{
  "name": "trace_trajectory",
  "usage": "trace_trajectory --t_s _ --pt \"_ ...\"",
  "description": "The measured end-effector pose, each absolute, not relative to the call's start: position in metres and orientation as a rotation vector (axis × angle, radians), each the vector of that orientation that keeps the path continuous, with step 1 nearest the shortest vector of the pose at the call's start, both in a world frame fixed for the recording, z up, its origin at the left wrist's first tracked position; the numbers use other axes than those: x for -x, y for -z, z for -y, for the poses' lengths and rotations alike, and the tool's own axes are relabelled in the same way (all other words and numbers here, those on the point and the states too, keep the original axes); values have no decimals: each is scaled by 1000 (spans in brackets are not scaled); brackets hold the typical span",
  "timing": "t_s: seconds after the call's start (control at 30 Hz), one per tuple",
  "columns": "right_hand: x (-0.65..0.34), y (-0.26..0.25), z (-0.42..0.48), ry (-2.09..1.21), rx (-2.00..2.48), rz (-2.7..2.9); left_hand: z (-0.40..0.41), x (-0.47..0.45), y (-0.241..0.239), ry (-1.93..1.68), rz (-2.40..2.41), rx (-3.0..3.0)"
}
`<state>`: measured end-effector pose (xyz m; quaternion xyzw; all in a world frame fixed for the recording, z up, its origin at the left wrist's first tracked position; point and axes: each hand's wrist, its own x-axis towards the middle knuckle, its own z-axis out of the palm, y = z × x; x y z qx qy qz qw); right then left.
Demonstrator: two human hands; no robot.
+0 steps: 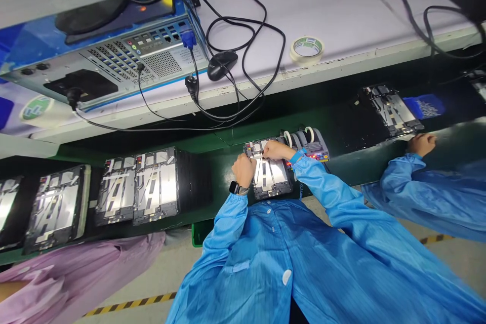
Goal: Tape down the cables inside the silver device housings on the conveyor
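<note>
L hand [243, 169] is resting curled on the near-left edge of the panel [271, 177], wrist bent, w/ a watch [235, 188] on the wrist and a blue sleeve [228, 228] running back to the elbow. R hand [276, 150] is reaching in from the right, forearm angled across the panel's right side, fingers [266, 148] bunching toward the far-left corner, just beside L hand. Both hands are mostly closed, but can't tell if either is gripping the panel or some small part; the fingers hide it.

Panel is lying flat on the dark belt [205, 202], right in front of the person, w/ silver strips on a black frame. Tape dispenser [307, 144] is sitting just past R wrist, two rolls on top, red LEDs lit. More panels [155, 185] are lying along the belt to the left, and another panel [393, 111] to the right.

Co-worker's hand [421, 144], blue sleeve, is resting on the belt edge at right. Pink sleeve [76, 278] is showing bottom left. On the shelf [334, 20] above: PC case [114, 55], mouse [222, 65], tape roll [307, 49], black cables [243, 35].
</note>
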<state>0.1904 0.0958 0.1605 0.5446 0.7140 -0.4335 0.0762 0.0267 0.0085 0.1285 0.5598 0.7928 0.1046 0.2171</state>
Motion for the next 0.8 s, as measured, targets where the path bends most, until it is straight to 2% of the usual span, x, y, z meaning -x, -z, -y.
trace_trajectory --t_s 0.2,0.37,0.5,0.8 --pt "-202 -145 -84 1385 -1778 -2140 43 -38 -132 -720 -1949 -1907" --pt "-206 -130 -77 1390 -1891 -2130 82 -58 -128 -442 -1584 -2286" --pt "-205 -127 -76 1341 -1925 -2139 82 -64 -127 -212 -1604 -2359" --pt "-201 -127 -74 1184 -1991 -2151 75 -74 -132 -124 -1716 -2307"
